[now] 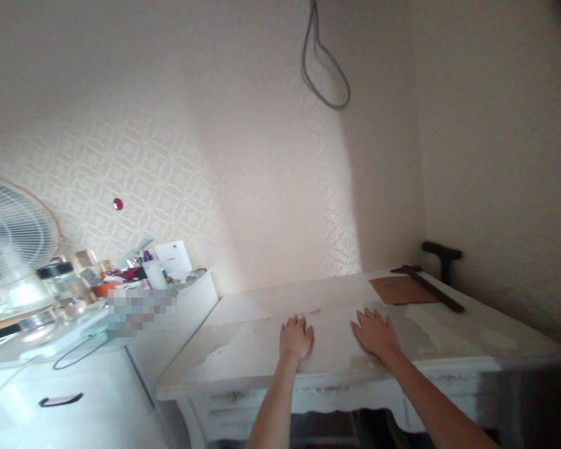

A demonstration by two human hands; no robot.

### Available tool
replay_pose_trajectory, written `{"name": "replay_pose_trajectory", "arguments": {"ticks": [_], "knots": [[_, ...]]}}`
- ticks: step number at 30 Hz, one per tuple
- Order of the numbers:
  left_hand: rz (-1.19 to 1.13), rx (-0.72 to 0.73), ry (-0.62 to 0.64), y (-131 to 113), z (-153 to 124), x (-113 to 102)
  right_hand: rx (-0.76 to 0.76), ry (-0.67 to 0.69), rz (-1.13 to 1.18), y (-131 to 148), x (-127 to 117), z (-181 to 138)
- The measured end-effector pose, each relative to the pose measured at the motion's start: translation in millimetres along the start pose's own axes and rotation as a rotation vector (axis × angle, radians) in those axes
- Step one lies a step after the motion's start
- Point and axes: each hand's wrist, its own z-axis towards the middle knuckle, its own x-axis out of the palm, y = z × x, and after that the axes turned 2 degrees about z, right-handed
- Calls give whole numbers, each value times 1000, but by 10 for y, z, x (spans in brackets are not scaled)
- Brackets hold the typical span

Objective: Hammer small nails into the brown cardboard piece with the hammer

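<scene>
Both hands rest palm down on a worn white table [247, 349] with patchy, peeling areas on its top. My left hand [296, 338] lies near the front edge, its fingers stretched toward the wall. To its right, my right hand [375, 332] is flat with fingers spread. Nothing is held in either one. Beyond the right hand lies a brown rectangular sheet [399, 290], and a hammer [432, 288] with a dark handle is partly on top of it.
A white cabinet [182, 312] on the left bears a jar [60, 280], bottles and other clutter. Behind it stands a fan [14, 231]. A looped grey cable [327, 93] hangs on the wall. A black T-shaped handle [443, 254] rises behind the table's right side.
</scene>
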Motion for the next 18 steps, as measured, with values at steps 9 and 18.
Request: {"name": "replay_pose_trajectory", "arguments": {"ticks": [9, 18], "knots": [[2, 6, -12, 4, 9, 10, -2, -3, -7, 4, -17, -9], [-8, -4, -9, 5, 8, 10, -5, -10, -3, 3, -7, -4]]}}
